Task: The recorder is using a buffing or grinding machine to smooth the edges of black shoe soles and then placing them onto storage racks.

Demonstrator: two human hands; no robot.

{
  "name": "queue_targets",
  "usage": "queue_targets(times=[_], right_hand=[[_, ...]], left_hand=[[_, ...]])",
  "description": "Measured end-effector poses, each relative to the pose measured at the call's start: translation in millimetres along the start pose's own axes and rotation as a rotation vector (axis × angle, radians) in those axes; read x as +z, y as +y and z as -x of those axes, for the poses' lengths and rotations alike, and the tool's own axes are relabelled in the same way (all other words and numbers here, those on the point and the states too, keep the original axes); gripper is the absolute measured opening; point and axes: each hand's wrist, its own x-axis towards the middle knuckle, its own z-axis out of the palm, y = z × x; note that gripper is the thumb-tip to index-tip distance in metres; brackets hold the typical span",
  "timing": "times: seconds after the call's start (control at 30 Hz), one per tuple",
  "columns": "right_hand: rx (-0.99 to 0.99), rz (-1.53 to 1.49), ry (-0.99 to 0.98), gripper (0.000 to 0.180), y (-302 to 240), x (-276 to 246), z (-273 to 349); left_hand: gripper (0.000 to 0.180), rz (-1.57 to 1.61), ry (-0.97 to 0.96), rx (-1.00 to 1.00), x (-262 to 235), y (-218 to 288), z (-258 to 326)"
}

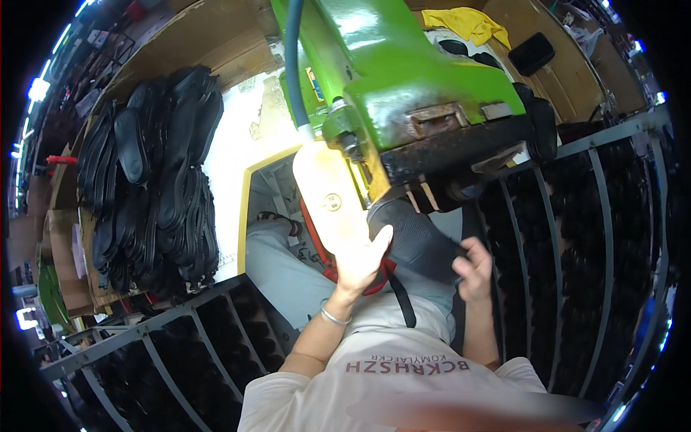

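Head view, only one. Left hand [360, 268]: thumb spread, palm at near end of the pale sole-shaped piece [327, 205]; glare hides the fingers, can't tell how firm the grip is. Right hand [473, 271]: fingers curled at right edge of the dark ribbed piece [421, 237]; can't tell if it's pinched. Pale piece is left of the dark one, both at near side of the green machine [432, 72]. Blue-green hose [294, 68] hangs just above the pale one.

Surface: white tabletop [229, 173], yellow edging [245, 209] along its inner edge, stacked black soles [155, 173] at left, cardboard [194, 47] behind. Far right: yellow cloth [471, 25], black tray [532, 54].

Room: grey metal rails [606, 266] left and right, dark contents behind. Bright lights [39, 89] far left; background cluttered, blurred.
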Motion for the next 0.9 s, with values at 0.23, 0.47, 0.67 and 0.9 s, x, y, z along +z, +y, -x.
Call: queue_targets(times=[0.23, 0.47, 0.67, 0.9], right_hand=[[-0.225, 0.02, 0.048, 0.027, -45.5, 19.1, -88.1], [-0.328, 0.076, -0.185, 0.029, -31.3, 71.9, -104.7], [-0.303, 0.049, -0.331, 0.05, -21.2, 111.6, -91.6], [-0.143, 0.073, -0.289, 0.061, -9.0, 121.6, -98.2]], left_hand=[[0.017, -0.059, -0.069, 0.106, -17.0, 4.9, -28.6], [0.019, 0.313, -0.103, -0.053, -86.8, 7.7, -37.6], [0.02, 0.484, 0.047, -0.17, -118.0, -7.8, -11.7], [0.037, 0.413, -0.197, -0.487, -65.7, -31.8, 64.0]])
